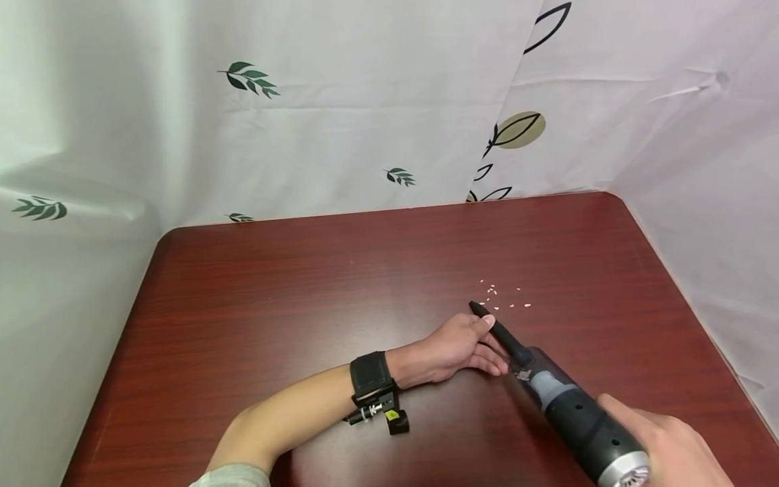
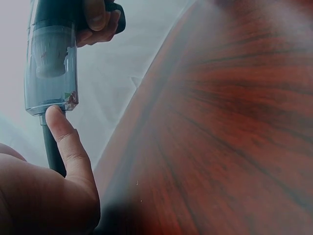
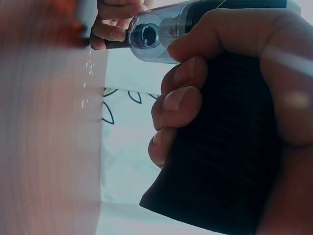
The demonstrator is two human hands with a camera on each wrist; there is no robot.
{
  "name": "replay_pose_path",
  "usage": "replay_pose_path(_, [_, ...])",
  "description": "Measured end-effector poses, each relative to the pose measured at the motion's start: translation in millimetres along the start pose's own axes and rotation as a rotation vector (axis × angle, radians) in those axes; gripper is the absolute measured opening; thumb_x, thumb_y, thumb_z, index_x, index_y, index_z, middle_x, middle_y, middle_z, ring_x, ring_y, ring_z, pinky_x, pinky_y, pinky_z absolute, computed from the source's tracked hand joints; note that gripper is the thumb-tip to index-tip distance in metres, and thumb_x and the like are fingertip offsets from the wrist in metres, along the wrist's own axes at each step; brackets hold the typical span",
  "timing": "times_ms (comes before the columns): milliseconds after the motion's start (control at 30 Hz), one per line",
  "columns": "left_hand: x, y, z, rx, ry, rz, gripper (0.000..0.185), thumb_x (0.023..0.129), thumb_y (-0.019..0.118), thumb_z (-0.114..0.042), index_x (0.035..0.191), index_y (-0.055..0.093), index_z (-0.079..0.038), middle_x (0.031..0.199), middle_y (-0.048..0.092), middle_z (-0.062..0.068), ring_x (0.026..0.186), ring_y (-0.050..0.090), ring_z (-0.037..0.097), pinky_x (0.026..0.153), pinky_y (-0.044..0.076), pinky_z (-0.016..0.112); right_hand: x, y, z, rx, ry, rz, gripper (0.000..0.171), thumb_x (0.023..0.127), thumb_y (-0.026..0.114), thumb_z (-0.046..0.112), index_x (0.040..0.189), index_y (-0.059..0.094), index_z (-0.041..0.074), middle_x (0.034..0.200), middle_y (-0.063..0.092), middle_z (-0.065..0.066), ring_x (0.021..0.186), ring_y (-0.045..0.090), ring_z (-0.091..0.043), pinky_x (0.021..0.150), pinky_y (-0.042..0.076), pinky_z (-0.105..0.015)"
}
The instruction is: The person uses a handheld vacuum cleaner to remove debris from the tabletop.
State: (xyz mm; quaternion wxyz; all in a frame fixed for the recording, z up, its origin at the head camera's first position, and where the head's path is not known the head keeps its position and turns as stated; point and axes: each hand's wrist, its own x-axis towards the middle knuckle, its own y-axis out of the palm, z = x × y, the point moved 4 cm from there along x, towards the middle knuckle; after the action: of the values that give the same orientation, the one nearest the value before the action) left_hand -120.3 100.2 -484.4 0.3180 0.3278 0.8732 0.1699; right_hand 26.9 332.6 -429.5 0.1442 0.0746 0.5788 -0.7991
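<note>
A handheld vacuum cleaner (image 1: 581,419), black with a clear dust cup (image 2: 51,90), slants over the right part of the table. My right hand (image 1: 675,439) grips its black handle (image 3: 225,142), with fingers curled round it in the right wrist view. Near the tip of the slim black nozzle (image 1: 508,340), my left hand (image 1: 459,352) holds the tube between thumb and fingers. Small white bits (image 1: 527,305) lie scattered just beyond the nozzle tip. Some debris (image 2: 72,98) shows inside the cup.
The reddish-brown wooden table (image 1: 274,297) has rounded far corners. White curtains (image 1: 341,101) with leaf prints hang behind it and along both sides. A black wrist strap (image 1: 369,375) with a small camera sits on the left forearm.
</note>
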Motion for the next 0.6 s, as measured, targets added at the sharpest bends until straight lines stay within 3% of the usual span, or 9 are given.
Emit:
replay_pose_path(100, [4.2,1.1,-0.3,-0.003,0.001,-0.003,0.037,0.118,0.040,-0.023,0.110,0.062,0.005,0.086,0.071,0.016,0.067,0.072,0.022,0.061,0.063,0.026,-3.3,-1.7,5.8,0.019,0.008,-0.061,0.060,0.066,0.094,0.053,0.110,0.061,0.028,0.071,0.048,0.020,0.061,0.042,0.003,0.052,0.036,-0.024])
replay_pose_path(200, [7.9,2.3,-1.0,-0.002,0.000,-0.003,0.037,0.118,0.040,-0.023,0.109,0.062,0.005,0.085,0.070,0.015,0.067,0.072,0.022,0.061,0.063,0.026,-4.1,-2.7,8.4,0.025,0.032,-0.068,0.058,0.065,0.095,0.052,0.103,0.058,0.030,0.067,0.046,0.020,0.058,0.042,0.001,0.051,0.034,-0.025])
replay_pose_path(333, [12.1,3.1,-2.1,0.002,-0.001,0.003,0.039,0.118,0.039,-0.024,0.108,0.063,0.005,0.085,0.070,0.015,0.067,0.072,0.022,0.061,0.063,0.026,-2.8,-3.6,8.2,0.034,0.062,-0.043,0.056,0.066,0.095,0.050,0.102,0.058,0.028,0.066,0.047,0.018,0.058,0.043,0.000,0.051,0.035,-0.025])
replay_pose_path(600, [20.8,5.0,-3.2,-0.001,0.000,0.018,0.038,0.118,0.039,-0.022,0.106,0.063,0.004,0.084,0.070,0.015,0.067,0.071,0.022,0.060,0.063,0.026,-1.2,-8.4,10.9,0.037,0.061,-0.085,0.053,0.066,0.097,0.039,0.101,0.059,0.027,0.065,0.047,0.017,0.056,0.042,-0.001,0.050,0.034,-0.025])
